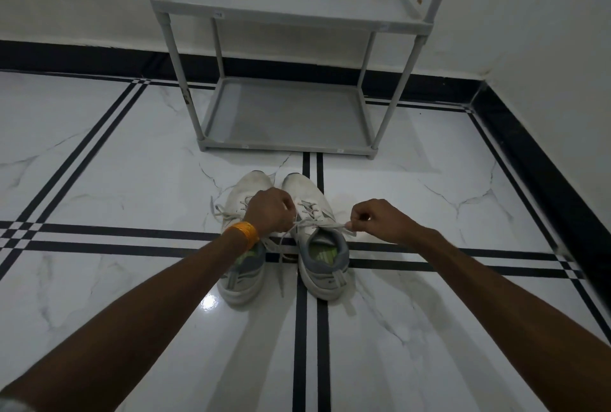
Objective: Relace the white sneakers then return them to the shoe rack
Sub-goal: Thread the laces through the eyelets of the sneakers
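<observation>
arms: bare to past the elbows, no sleeves showing
left wrist: orange band (244,233)
hands: no rings or gloves visible

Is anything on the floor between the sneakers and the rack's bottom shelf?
Nothing visible. Bare white marble-look floor tile lies between the pair of white sneakers and the grey plastic shoe rack; its bottom shelf looks bare. Both hands, left hand and right hand, hold the laces.
</observation>
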Available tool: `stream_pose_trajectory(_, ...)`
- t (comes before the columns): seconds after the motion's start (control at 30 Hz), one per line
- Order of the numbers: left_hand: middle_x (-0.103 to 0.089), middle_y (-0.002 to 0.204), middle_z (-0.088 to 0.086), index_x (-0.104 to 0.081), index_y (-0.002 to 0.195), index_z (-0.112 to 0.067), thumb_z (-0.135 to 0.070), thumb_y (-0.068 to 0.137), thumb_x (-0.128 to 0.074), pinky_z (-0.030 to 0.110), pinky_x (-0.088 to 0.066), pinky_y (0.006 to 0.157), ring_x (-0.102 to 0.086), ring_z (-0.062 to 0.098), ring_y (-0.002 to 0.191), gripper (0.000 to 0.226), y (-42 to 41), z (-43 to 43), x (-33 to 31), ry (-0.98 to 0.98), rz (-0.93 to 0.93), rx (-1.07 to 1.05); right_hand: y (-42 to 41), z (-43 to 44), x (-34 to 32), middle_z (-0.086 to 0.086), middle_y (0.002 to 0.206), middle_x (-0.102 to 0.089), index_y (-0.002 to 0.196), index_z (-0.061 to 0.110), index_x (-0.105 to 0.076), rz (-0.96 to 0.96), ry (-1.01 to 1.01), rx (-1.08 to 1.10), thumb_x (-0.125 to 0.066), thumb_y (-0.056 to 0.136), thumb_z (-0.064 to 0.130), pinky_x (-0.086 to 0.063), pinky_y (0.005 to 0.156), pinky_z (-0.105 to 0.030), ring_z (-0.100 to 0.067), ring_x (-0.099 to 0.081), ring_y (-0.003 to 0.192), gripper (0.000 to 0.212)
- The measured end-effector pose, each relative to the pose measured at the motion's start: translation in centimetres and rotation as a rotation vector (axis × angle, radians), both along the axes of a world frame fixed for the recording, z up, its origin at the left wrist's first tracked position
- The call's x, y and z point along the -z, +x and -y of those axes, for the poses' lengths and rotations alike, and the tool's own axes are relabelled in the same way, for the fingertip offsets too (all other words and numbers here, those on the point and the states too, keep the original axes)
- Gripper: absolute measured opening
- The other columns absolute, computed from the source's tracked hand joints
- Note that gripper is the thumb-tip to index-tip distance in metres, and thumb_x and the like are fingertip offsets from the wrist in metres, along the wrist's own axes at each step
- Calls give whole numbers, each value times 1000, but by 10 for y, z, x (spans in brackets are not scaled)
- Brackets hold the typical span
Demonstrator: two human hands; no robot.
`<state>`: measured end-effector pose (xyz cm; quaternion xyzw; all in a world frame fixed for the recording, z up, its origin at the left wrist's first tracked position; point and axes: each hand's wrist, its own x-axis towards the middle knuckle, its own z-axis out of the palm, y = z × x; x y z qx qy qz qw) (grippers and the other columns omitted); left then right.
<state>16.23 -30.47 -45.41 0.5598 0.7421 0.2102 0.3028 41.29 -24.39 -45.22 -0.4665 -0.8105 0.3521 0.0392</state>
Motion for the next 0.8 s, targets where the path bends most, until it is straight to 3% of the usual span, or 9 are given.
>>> stream_pose_trajectory(0.1, -76, 75, 9, -74, 80, -11, -11, 75, -66, 37, -59, 80, -73, 25, 74, 10, 7, -2, -3, 34, -119, 53, 3, -2, 2, 2, 67, -60, 70, 15, -66, 11, -59, 43, -70, 88, 27, -37, 61, -25, -11, -47, 64, 22)
stream_pose_trajectory(0.27, -76, 75, 8, -73, 77, -12, -10, 74, -68, 33, -57, 78, -72, 23, 75, 6, 5, 2, -1, 47, -128, 53, 8, -3, 5, 2, 63, -55, 65, 18, -58, -67, -128, 151, -69, 89, 24, -39, 63, -28, -15, -47, 63, 28)
stream_pose_trajectory(0.37, -77, 84, 8, -75, 87, -12, -11, 79, -69, 31, -57, 76, -70, 20, 77, 11, -2, 5, 4, 73, -91, 145, 10, 3, 8, -7, 68, -56, 69, 12, -60, -318, -330, 306, -65, 91, 17, -36, 58, -26, -17, -45, 65, 23)
stream_pose_trajectory(0.5, -77, 88, 7, -75, 96, -13, -16, 83, -70, 25, -53, 73, -69, 17, 76, 15, -5, 8, 11, 11, -125, 242, -4, 11, 3, -5, 85, -67, 83, 12, -62, -713, -654, 546, -56, 98, 24, -42, 57, -25, -14, -55, 68, 20)
stream_pose_trajectory(0.57, -75, 82, 5, -75, 89, -14, -16, 80, -69, 29, -55, 74, -70, 22, 79, 10, 0, 9, 9, 24, -105, 178, -18, 15, 1, -5, 88, -67, 85, 9, -63, -886, -778, 612, -53, 98, 25, -46, 60, -26, -14, -57, 70, 22)
stream_pose_trajectory(0.63, -72, 73, 3, -71, 77, -14, -13, 77, -65, 36, -61, 70, -71, 25, 73, 6, 5, 7, 5, 35, 84, 1, -29, 19, 3, -6, 85, -70, 80, 10, -60, -996, -875, 695, -55, 97, 25, -50, 55, -24, -14, -59, 66, 24)
stream_pose_trajectory(0.73, -71, 72, 14, -67, 73, -7, -14, 72, -54, 46, -62, 65, -70, 31, 68, 16, 12, 2, 2, 51, 349, -275, -35, 23, 11, -2, 68, -58, 76, 14, -50, -1086, -986, 748, -55, 97, 28, -40, 41, -18, -11, -48, 52, 25)
stream_pose_trajectory(0.8, -70, 74, 16, -65, 76, -6, -21, 71, -49, 45, -60, 71, -68, 34, 71, 22, 16, 1, 4, 74, 263, -314, -36, 25, 16, 2, 58, -45, 72, 16, -45, -1114, -1030, 786, -53, 98, 28, -31, 37, -17, -8, -35, 45, 30)
